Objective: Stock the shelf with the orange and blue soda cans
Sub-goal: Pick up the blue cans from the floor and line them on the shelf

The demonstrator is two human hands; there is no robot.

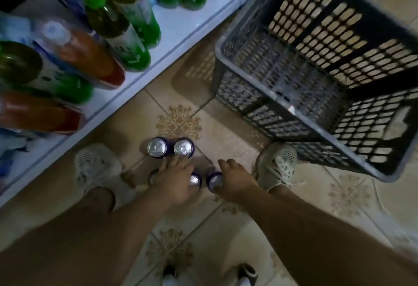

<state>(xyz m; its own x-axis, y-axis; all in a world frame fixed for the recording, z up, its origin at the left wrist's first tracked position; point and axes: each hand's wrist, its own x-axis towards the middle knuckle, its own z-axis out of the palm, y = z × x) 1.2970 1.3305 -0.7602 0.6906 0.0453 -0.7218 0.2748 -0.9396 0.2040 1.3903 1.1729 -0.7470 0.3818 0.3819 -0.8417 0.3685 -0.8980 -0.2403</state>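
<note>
Several blue-purple soda cans with silver tops stand upright on the tiled floor between my feet. Two of them, a far left can [157, 147] and a far right can [183, 148], stand side by side and untouched. My left hand [174, 180] lies from above over two nearer cans, whose tops show at its left edge [153, 176] and right edge [195, 181]; its fingertips reach the far right can. My right hand [236, 180] grips another can [214, 181] from above. No orange can is in sight.
A white shelf [181, 25] runs along the left, holding green bottles [135, 46] and orange bottles [90, 57]. A grey lattice crate [294, 109], nothing in it, stands on the floor at the right. My shoes flank the cans: left [97, 168], right [278, 163].
</note>
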